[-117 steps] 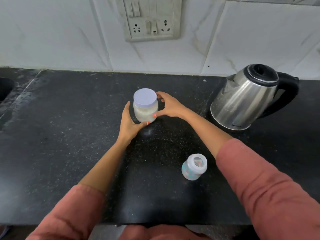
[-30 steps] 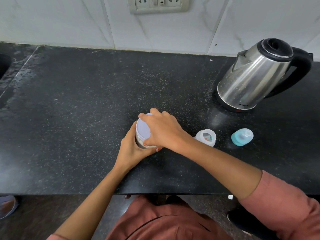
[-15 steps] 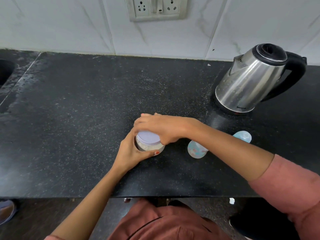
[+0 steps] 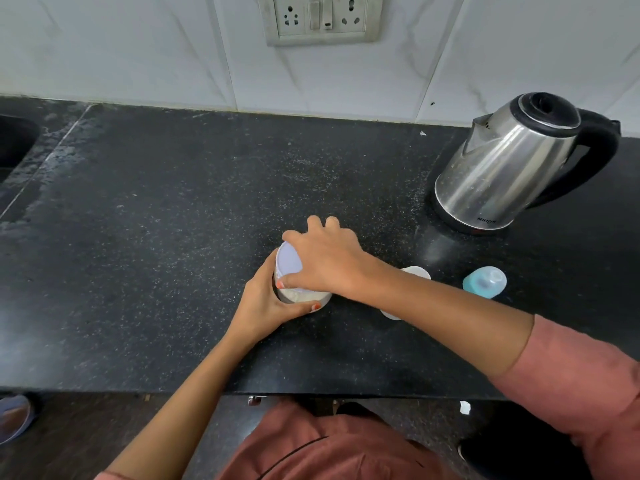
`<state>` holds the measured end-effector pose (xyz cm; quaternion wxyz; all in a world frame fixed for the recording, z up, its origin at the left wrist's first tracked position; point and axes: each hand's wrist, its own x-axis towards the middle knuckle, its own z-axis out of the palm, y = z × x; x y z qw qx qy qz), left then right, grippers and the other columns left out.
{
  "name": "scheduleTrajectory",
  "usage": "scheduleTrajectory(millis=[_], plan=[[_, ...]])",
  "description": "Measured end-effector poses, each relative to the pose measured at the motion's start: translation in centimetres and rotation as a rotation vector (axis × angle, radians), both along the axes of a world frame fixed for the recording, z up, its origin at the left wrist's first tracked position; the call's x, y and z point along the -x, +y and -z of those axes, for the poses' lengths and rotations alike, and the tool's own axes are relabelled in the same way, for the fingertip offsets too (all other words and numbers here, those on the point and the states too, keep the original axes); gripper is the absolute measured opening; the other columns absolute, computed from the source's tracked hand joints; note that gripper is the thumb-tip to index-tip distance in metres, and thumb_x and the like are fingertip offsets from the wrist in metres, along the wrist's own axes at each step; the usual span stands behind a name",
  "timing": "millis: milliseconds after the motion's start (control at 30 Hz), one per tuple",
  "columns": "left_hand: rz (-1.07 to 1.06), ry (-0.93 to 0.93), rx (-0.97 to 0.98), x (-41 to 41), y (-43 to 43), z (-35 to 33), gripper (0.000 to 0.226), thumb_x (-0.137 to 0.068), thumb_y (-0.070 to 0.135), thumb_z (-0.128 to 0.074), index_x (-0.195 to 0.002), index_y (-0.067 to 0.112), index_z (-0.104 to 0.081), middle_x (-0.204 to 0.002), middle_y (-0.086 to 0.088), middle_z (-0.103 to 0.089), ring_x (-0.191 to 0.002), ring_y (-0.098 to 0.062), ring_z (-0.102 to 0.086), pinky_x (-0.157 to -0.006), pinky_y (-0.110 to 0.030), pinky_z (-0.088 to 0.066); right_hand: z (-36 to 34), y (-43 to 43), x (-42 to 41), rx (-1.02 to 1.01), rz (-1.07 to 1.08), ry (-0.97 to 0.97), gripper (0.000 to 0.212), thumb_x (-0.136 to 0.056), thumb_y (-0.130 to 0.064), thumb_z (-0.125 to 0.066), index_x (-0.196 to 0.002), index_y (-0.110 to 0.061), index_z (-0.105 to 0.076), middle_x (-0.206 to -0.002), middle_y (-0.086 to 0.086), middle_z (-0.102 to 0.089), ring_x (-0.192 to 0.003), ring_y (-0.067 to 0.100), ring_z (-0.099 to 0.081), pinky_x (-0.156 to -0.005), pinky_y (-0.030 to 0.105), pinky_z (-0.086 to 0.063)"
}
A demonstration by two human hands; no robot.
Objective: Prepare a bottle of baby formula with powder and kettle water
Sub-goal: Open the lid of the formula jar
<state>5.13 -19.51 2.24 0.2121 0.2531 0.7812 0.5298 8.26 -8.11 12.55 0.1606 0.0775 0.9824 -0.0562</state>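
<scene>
A small clear jar of white powder [image 4: 304,296] stands near the front of the black counter [image 4: 173,237]. My left hand [image 4: 266,306] grips the jar's body from the left. My right hand [image 4: 329,261] grips its pale lilac lid [image 4: 287,261] from above, and the lid sits tilted up off the jar's rim. The baby bottle [image 4: 414,273] is mostly hidden behind my right forearm. Its blue teat cap [image 4: 485,282] lies to the right of it. The steel kettle [image 4: 512,168] stands at the back right.
A wall socket plate [image 4: 320,17] sits on the white tiled wall behind. A dark sink edge [image 4: 14,140] shows at the far left. The counter's front edge runs just below my forearms.
My right hand has turned on the lid, which now tilts up off the jar. The jar came to the front since the oldest frame, and the blue cap came off the bottle.
</scene>
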Motion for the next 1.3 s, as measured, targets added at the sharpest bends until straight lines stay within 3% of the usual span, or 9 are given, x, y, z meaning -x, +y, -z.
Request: scheduleTrajectory(millis=[133,233,333,500,800,900,1033,1200,1300], plan=[[0.005,0.004,0.017,0.2,-0.2,0.5,0.081,-0.041,0.053,-0.075,-0.113,0.045,-0.038,-0.105,0.023,-0.056,-0.101,0.009,-0.054,-0.075,-0.002,-0.040,-0.6,0.2,0.3,0.105,-0.122,-0.046,0.061,-0.076,-0.020,-0.068,-0.131,-0.026,-0.041,-0.126,0.005,-0.038,-0.119,0.026,-0.033,-0.073,0.031,-0.034],[-0.002,0.011,0.040,0.2,-0.2,0.6,0.087,-0.039,0.056,-0.073,-0.116,0.037,-0.038,-0.102,0.024,-0.054,-0.098,0.004,-0.054,-0.075,-0.005,-0.040,-0.7,0.6,0.5,0.182,-0.189,-0.102,0.063,-0.075,-0.006,-0.064,-0.130,-0.027,-0.042,-0.128,0.002,-0.038,-0.121,0.023,-0.031,-0.085,0.029,-0.034],[0.006,0.002,0.035,0.1,0.0,0.4,0.089,-0.041,0.054,-0.074,-0.119,0.042,-0.034,-0.106,0.027,-0.052,-0.100,0.008,-0.052,-0.077,-0.005,-0.039,-0.8,1.1,0.7,0.285,-0.138,-0.073,0.054,-0.078,-0.023,-0.067,-0.127,-0.029,-0.046,-0.130,0.001,-0.040,-0.124,0.023,-0.032,-0.099,0.035,-0.032],[0.007,-0.004,0.006,0.0,-0.1,0.2,0.082,-0.044,0.049,-0.076,-0.113,0.058,-0.032,-0.109,0.031,-0.052,-0.103,0.020,-0.048,-0.077,0.000,-0.038,-0.2,0.8,0.2,0.153,0.030,0.036,0.071,-0.077,-0.057,-0.060,-0.135,-0.024,-0.037,-0.131,0.007,-0.035,-0.121,0.029,-0.034,-0.077,0.033,-0.031],[0.006,-0.008,0.040,0.2,-0.1,0.6,0.091,-0.040,0.054,-0.076,-0.120,0.037,-0.037,-0.108,0.024,-0.053,-0.101,0.007,-0.052,-0.079,-0.005,-0.040,-0.5,0.8,0.3,0.243,-0.174,-0.094,0.067,-0.074,0.000,-0.064,-0.132,-0.022,-0.039,-0.132,0.002,-0.033,-0.124,0.022,-0.034,-0.089,0.029,-0.037],[0.005,-0.007,0.038,0.3,-0.1,0.7,0.092,-0.040,0.053,-0.075,-0.122,0.037,-0.036,-0.109,0.025,-0.052,-0.102,0.008,-0.051,-0.078,-0.003,-0.040,-0.2,0.8,0.2,0.244,-0.158,-0.092,0.073,-0.074,-0.015,-0.072,-0.136,-0.022,-0.035,-0.138,0.002,-0.030,-0.134,0.024,-0.024,-0.106,0.042,-0.032],[0.003,-0.016,0.027,0.1,-0.1,0.3,0.092,-0.041,0.053,-0.074,-0.122,0.043,-0.032,-0.109,0.031,-0.050,-0.099,0.023,-0.046,-0.074,0.002,-0.036,-0.1,0.6,-0.1,0.153,-0.025,-0.021,0.079,-0.075,-0.044,-0.069,-0.140,-0.021,-0.030,-0.137,0.009,-0.031,-0.126,0.032,-0.033,-0.088,0.040,-0.040],[0.011,-0.013,0.022,0.1,-0.1,0.1,0.089,-0.041,0.052,-0.075,-0.118,0.047,-0.031,-0.108,0.032,-0.048,-0.100,0.025,-0.044,-0.076,0.003,-0.035,-0.1,0.8,0.3,0.145,-0.088,-0.012,0.071,-0.075,-0.025,-0.072,-0.137,-0.022,-0.037,-0.130,0.007,-0.036,-0.117,0.029,-0.040,-0.073,0.032,-0.037],[0.014,-0.001,0.033,0.2,-0.2,0.4,0.090,-0.045,0.042,-0.084,-0.119,0.043,-0.032,-0.110,0.029,-0.049,-0.103,0.011,-0.049,-0.077,0.002,-0.035,-0.6,1.3,0.7,0.190,-0.130,-0.086,0.071,-0.073,-0.014,-0.072,-0.135,-0.025,-0.038,-0.129,0.003,-0.036,-0.117,0.024,-0.039,-0.075,0.032,-0.042]])
